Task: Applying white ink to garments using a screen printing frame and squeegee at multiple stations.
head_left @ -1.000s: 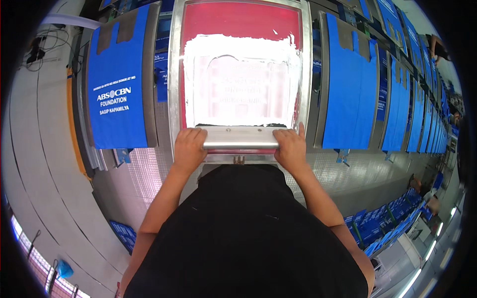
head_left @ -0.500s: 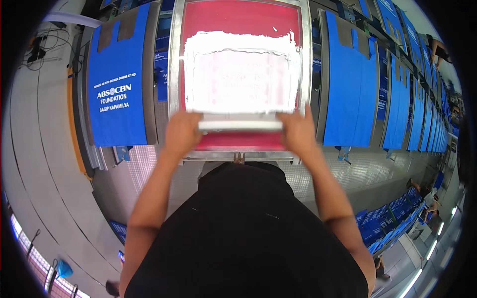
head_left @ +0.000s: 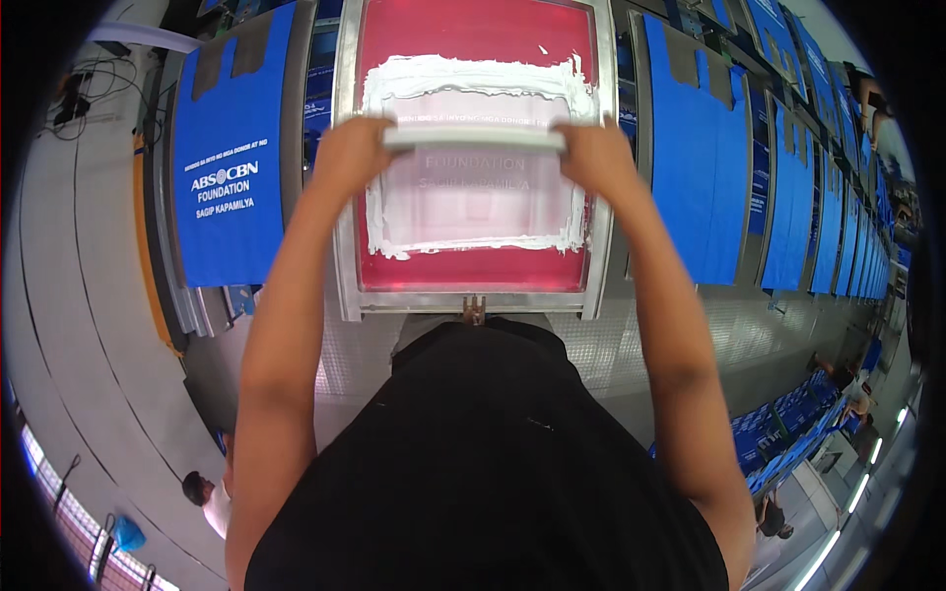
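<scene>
A squeegee (head_left: 475, 138) with a pale bar lies across a screen-printing frame (head_left: 347, 266), slightly blurred by motion. Its left end is in the grip of my left hand (head_left: 355, 153), its right end in that of my right hand (head_left: 594, 156). The frame has metal sides and a red mesh (head_left: 473, 274). White ink (head_left: 434, 74) forms a thick ridge around a pale rectangular area, heaviest at the far edge. Faint lettering shows through the mesh on the near side of the squeegee. What lies beneath the screen is mostly hidden.
A blue bag panel (head_left: 232, 148) with white print lies on a board to the left. To the right, blue panels (head_left: 695, 158) without visible print lie on boards, in a row running off to the far right. A person (head_left: 209, 497) is at lower left, others at right.
Both hands have pushed the squeegee away from me, from the screen's near part to beyond its middle. The white layer over the pale area has thinned, so lettering shows more.
</scene>
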`<state>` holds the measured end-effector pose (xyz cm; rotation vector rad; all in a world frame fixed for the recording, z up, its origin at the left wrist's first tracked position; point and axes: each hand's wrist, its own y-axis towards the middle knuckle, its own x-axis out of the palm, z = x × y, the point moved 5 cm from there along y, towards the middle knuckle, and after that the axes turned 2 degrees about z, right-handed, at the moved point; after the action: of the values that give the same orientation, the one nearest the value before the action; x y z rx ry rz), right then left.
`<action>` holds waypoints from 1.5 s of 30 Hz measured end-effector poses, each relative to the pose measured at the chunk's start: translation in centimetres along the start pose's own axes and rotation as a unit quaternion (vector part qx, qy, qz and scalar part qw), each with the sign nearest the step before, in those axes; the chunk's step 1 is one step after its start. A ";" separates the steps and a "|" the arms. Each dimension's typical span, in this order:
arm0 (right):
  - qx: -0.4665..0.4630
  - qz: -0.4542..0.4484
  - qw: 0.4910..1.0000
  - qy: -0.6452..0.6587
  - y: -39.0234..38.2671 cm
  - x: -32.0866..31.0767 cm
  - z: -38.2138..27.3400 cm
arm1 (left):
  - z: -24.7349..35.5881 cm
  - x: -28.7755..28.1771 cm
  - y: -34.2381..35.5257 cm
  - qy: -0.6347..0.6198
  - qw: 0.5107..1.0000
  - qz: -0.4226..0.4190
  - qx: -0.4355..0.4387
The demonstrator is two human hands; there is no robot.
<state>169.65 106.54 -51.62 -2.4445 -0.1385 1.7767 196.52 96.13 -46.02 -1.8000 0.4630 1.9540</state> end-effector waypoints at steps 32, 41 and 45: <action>-0.050 -0.030 0.996 0.071 12.7 -5.3 2.1 | 8.2 17.4 -27.4 -0.525 0.768 -0.260 -0.259; -0.090 0.065 0.994 0.018 12.2 -5.5 -0.6 | 11.0 12.6 -26.5 -0.632 0.722 -0.251 -0.131; -0.062 0.004 0.998 -0.002 5.8 -3.9 -4.2 | 10.7 12.8 -26.9 -0.631 0.704 -0.273 -0.179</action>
<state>172.49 100.06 -47.52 -2.5302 -0.2461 1.8283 201.03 125.73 -56.38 -0.2553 -0.8485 2.2890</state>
